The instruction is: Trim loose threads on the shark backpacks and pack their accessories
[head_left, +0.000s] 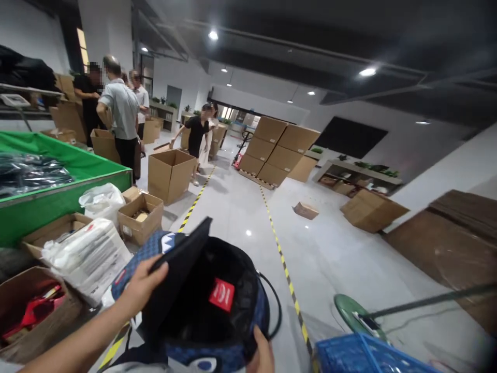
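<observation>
Down at bottom centre, the bag (pixel 205 305) gapes wide between the left hand (pixel 144 284), pinching its flap (pixel 184 264), and the right hand (pixel 262 354), kinda clutching its rim (pixel 261 303).

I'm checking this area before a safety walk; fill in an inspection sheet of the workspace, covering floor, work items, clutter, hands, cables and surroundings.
Surface: pale glossy floor with yellow-and-black tape.
Work items: open blue-patterned backpack, black inside, red label showing; black flap raised.
Clutter: open cardboard boxes, white plastic bag and white package at left; blue crate at lower right.
Hands: left hand holds the flap; right hand touches the backpack's rim, partly out of frame.
Cables: thin dark line near the green round base; cord or shadow, cannot tell.
Surroundings: several people beyond; stacked cartons on a pallet.
</observation>
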### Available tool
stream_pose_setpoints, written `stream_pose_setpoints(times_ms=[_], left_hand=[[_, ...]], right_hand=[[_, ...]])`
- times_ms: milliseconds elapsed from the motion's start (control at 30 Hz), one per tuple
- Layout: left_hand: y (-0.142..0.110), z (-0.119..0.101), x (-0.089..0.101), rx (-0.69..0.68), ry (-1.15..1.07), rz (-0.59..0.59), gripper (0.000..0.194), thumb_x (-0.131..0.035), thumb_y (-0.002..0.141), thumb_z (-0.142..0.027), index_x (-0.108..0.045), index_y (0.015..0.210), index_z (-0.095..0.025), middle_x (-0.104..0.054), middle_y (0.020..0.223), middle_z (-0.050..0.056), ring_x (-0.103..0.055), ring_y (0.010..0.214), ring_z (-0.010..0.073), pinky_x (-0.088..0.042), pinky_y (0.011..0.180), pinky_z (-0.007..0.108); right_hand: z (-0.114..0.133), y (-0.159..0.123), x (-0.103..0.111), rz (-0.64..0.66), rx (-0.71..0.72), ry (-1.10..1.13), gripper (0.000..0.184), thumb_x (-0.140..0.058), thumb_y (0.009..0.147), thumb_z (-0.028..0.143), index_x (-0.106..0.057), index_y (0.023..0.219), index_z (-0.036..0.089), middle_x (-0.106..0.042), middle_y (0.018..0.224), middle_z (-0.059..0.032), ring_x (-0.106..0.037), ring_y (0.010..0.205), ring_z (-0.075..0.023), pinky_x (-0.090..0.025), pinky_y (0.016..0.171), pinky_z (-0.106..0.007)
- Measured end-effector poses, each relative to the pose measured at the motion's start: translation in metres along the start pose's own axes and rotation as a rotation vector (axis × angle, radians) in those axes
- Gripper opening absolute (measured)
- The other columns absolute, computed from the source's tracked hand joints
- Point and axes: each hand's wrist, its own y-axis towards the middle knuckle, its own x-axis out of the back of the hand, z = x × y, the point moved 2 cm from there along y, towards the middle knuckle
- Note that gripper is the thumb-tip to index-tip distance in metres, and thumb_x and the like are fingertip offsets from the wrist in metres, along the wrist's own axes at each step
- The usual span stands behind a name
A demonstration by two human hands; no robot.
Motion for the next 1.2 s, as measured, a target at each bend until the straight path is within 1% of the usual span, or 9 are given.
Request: stream_pose_setpoints(times_ms=[167,333,467,533,600,733,900,1100,1200], left_hand=[[0.119,-0.032,-0.02,-0.023,-0.292,-0.288,0.072,-0.088,0.056,-0.061,-0.067,0.107,-0.015,-0.075,0.077,0.003,-0.071,0.07,0.0237,-0.058,0.062,0.03],[0.26,-0.083,-0.077,-0.229,-0.391,-0.44,0.055,-0.083,0.073,-0.047,-0.066,0.115,-0.016,-0.077,0.089,0.0,-0.073,0.093,0.0211,-0.059,0.093,0.03],[0.378,-0.109,-0.124,-0.381,-0.379,-0.501,0.043,-0.079,0.078,-0.048,-0.07,0.106,-0.016,-0.076,0.097,0.0,-0.071,0.094,0.0158,-0.058,0.091,0.023],[0.431,-0.106,-0.143,-0.397,-0.265,-0.48,0.039,-0.081,0.075,-0.049,-0.073,0.094,-0.017,-0.074,0.082,-0.002,-0.069,0.073,0.0126,-0.059,0.07,0.018],[0.483,-0.093,-0.166,-0.356,-0.089,-0.295,0.036,-0.085,0.069,-0.046,-0.075,0.084,-0.015,-0.07,0.066,-0.003,-0.061,0.053,0.0102,-0.052,0.051,0.017],[0.585,-0.064,-0.22,-0.252,0.197,0.085,0.032,-0.078,0.076,-0.042,-0.081,0.094,-0.015,-0.07,0.067,0.001,-0.06,0.056,0.0128,-0.047,0.05,0.019],[0.701,-0.057,-0.265,-0.081,0.271,-0.014,0.041,-0.069,0.084,-0.05,-0.078,0.11,-0.019,-0.071,0.076,0.003,-0.058,0.067,0.0139,-0.048,0.059,0.019],[0.838,-0.04,-0.271,-0.007,0.173,-0.246,0.054,-0.073,0.078,-0.058,-0.077,0.114,-0.018,-0.073,0.086,0.006,-0.063,0.078,0.0191,-0.052,0.068,0.024],[0.941,-0.046,-0.275,-0.057,0.257,-0.138,0.05,-0.068,0.084,-0.056,-0.077,0.114,-0.017,-0.073,0.091,0.007,-0.063,0.085,0.0213,-0.053,0.075,0.026]], right_hand=[[0.039,0.147,-0.051,-0.027,-0.06,0.197,0.045,-0.073,0.066,0.053,-0.073,0.095,0.019,-0.076,0.093,-0.0039,-0.067,0.103,-0.0291,-0.057,0.089,-0.039],[0.111,0.278,-0.1,-0.033,-0.015,0.179,0.031,-0.066,0.074,0.048,-0.071,0.089,0.02,-0.074,0.089,0.0001,-0.066,0.093,-0.0211,-0.055,0.082,-0.033],[0.154,0.384,-0.124,-0.18,0.066,0.235,0.026,-0.066,0.074,0.042,-0.069,0.09,0.021,-0.072,0.084,0.0034,-0.065,0.082,-0.0167,-0.054,0.077,-0.029],[0.162,0.445,-0.139,-0.18,0.077,0.255,0.026,-0.066,0.074,0.042,-0.068,0.09,0.021,-0.072,0.085,0.0037,-0.065,0.083,-0.016,-0.053,0.079,-0.028],[0.162,0.512,-0.154,-0.146,0.046,0.265,0.031,-0.066,0.076,0.046,-0.068,0.094,0.021,-0.073,0.088,0.0024,-0.066,0.09,-0.0174,-0.053,0.082,-0.028],[0.161,0.651,-0.179,-0.087,-0.038,0.203,0.046,-0.066,0.076,0.054,-0.067,0.107,0.019,-0.074,0.101,-0.0019,-0.065,0.104,-0.0223,-0.053,0.088,-0.032],[0.194,0.807,-0.222,0.083,-0.11,-0.052,0.063,-0.066,0.075,0.057,-0.066,0.123,0.015,-0.074,0.106,-0.006,-0.066,0.107,-0.0275,-0.056,0.089,-0.037],[0.224,0.973,-0.318,0.229,-0.072,-0.069,0.067,-0.07,0.073,0.053,-0.062,0.129,0.016,-0.072,0.115,-0.0066,-0.063,0.116,-0.0277,-0.054,0.096,-0.036],[0.224,1.06,-0.37,0.176,-0.097,-0.032,0.067,-0.07,0.07,0.053,-0.062,0.125,0.015,-0.073,0.111,-0.0064,-0.063,0.116,-0.0274,-0.055,0.095,-0.036]])
